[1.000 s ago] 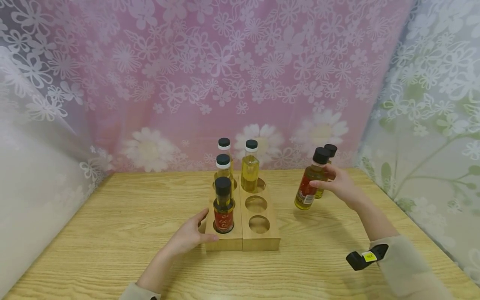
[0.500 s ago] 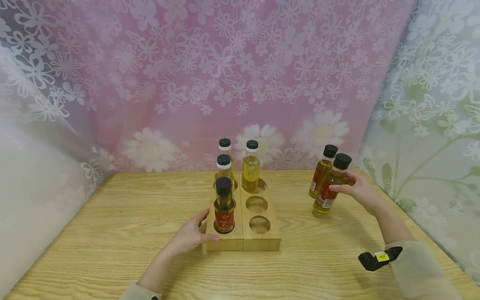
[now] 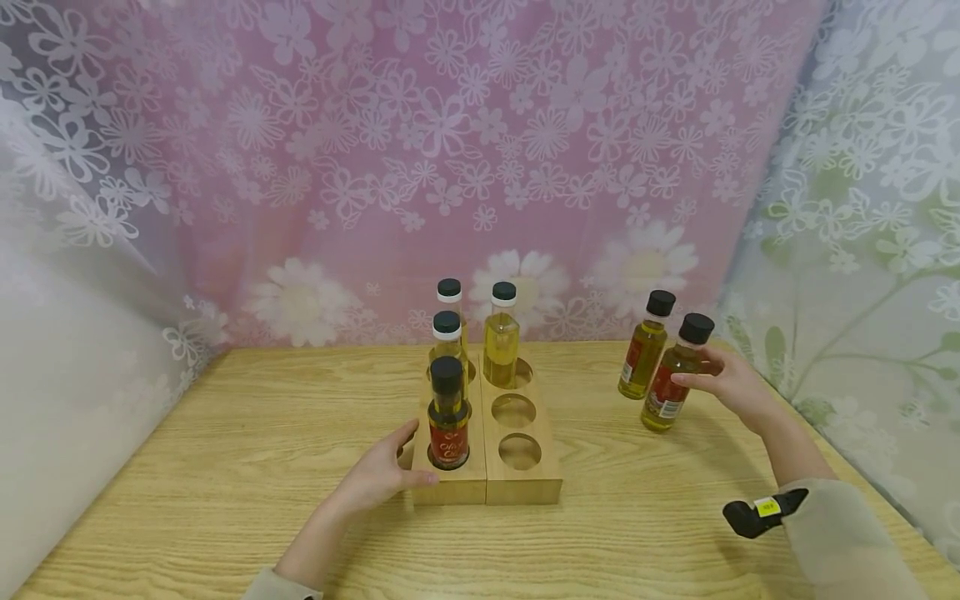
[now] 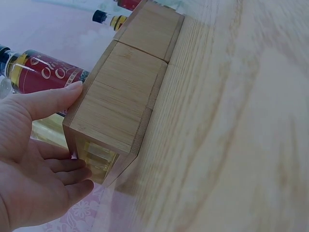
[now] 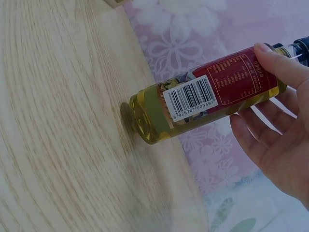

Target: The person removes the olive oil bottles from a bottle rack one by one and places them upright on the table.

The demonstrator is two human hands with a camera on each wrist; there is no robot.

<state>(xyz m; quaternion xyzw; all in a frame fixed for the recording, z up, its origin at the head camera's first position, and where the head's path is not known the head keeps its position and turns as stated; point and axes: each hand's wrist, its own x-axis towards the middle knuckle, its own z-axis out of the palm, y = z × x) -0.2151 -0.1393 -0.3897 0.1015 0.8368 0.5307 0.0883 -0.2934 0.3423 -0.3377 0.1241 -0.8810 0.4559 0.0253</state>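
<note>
A red-labelled, black-capped glass bottle (image 3: 667, 392), gripped by the right hand's (image 3: 727, 385) curled fingers, now sits farther toward three o'clock from the pale wooden rack (image 3: 522, 490), seemingly unplaced, while the wide-fingered left hand (image 3: 377, 473) touches it.

A pale yellowish-brown wood-grain table (image 3: 570, 542) is filling the lower part of the head view, grain lines running mostly sideways. Behind it, a pinkish-purple sheet printed with white flowers (image 3: 480, 158) is hanging, and three big, kinda blurry white daisies with pale yellow centres (image 3: 298, 304) are lining up along its lower part. Over on the right, a whitish sheet with green leaves and white blossoms (image 3: 873, 250) is slanting in. On the left, a plainer milky-white sheet (image 3: 67, 350) is hanging too.
</note>
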